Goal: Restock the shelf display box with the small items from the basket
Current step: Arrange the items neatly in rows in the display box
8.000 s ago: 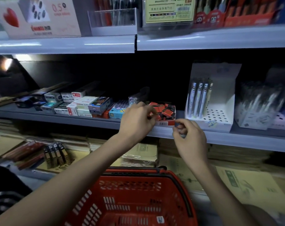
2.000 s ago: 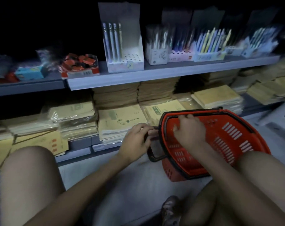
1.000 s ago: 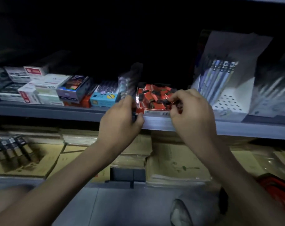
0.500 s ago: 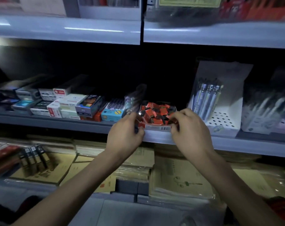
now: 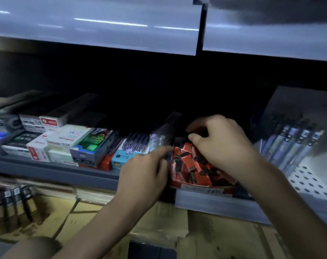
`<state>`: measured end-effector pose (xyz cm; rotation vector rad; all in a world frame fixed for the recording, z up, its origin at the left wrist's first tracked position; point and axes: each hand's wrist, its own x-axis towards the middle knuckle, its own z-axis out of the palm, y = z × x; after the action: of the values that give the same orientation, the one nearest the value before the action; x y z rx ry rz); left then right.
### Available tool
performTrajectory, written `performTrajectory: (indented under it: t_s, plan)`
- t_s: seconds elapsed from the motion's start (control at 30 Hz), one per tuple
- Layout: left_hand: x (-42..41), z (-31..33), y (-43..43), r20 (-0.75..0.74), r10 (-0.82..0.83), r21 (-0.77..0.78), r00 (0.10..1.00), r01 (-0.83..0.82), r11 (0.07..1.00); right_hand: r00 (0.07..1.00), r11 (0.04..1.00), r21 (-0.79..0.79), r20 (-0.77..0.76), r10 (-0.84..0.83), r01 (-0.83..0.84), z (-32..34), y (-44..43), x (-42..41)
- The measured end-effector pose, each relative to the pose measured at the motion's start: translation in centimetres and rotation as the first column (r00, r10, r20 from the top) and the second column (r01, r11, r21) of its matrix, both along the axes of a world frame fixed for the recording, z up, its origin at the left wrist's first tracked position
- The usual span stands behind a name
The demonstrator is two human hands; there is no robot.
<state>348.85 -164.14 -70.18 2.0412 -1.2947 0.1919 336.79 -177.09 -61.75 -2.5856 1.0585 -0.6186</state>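
Red cardboard of the display box (image 5: pixel 196 181), lower centre-right, perched on the very front lip of the grey shelf (image 5: pixel 56 174). Hemmed in on both sides: a clear packet (image 5: pixel 159 139) just beside its left rear corner, a white perforated pen stand (image 5: pixel 308 184) just beside its right. Overhead, open dark room up to the pale upper shelf (image 5: pixel 102 34) spanning the top of the frame.

Entering from lower left, the left hand (image 5: pixel 144 176), fingers curled, forefinger and thumb pinching the box's left wall. Entering from lower right, the right hand (image 5: pixel 222 146), arched above the box, fingers bent clawlike, thumb and forefinger tips close together toward the back; any grip on an item impossible to tell.

One box, two hands, roughly four pens (image 5: pixel 293 144) leaning in the stand, blurred. Inside the box, red-and-black items (image 5: pixel 188 161) heaped, too jumbled to count.
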Motion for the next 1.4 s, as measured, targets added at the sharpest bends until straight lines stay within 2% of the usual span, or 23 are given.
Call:
performTrajectory:
  t_s: [0.1, 0.23, 0.43, 0.67, 0.97, 1.2, 1.3, 1.4]
  plan:
    - [0.3, 0.3, 0.1, -0.009, -0.052, 0.13, 0.999, 0.053, 0.99, 0.986, 0.996, 0.085, -0.164, 0.034, -0.02, 0.1, -0.8, 1.5]
    - [0.2, 0.5, -0.7, 0.139, -0.057, 0.25, 0.989, 0.021, 0.968, 0.935, 0.988, 0.153, -0.344, 0.082, -0.03, 0.0, -1.0, 2.3]
    - [-0.8, 0.3, -1.0, 0.217, 0.004, 0.316, 0.976, -0.074, 0.946, 0.934, 0.995, 0.099, -0.353, 0.058, -0.024, -1.1, -1.8, 1.8]
    - [-0.8, 0.2, -2.3, 0.307, -0.004, 0.376, 0.952, -0.118, 0.919, 0.895, 0.999, 0.036, -0.445, 0.008, 0.009, -1.0, -1.6, 2.2]
    - [-0.3, -0.5, -1.6, 0.228, -0.034, 0.318, 0.973, -0.042, 0.947, 0.881, 0.998, 0.048, -0.471, 0.05, -0.031, -0.3, -0.8, 1.7]
    - [-0.1, -0.1, -2.0, 0.205, -0.027, 0.324, 0.978, -0.042, 0.945, 0.843, 0.998, -0.023, -0.537, 0.043, -0.066, -0.4, -0.4, 2.4]
    - [-0.5, -0.2, -1.6, 0.191, -0.018, 0.323, 0.981, -0.045, 0.945, 0.86, 0.999, 0.002, -0.508, 0.047, -0.053, -0.6, -0.4, 2.2]
    - [-0.7, -0.3, -1.5, 0.167, -0.016, 0.304, 0.986, -0.036, 0.952, 0.921, 0.998, 0.057, -0.388, 0.027, -0.005, -0.7, -0.8, 1.5]
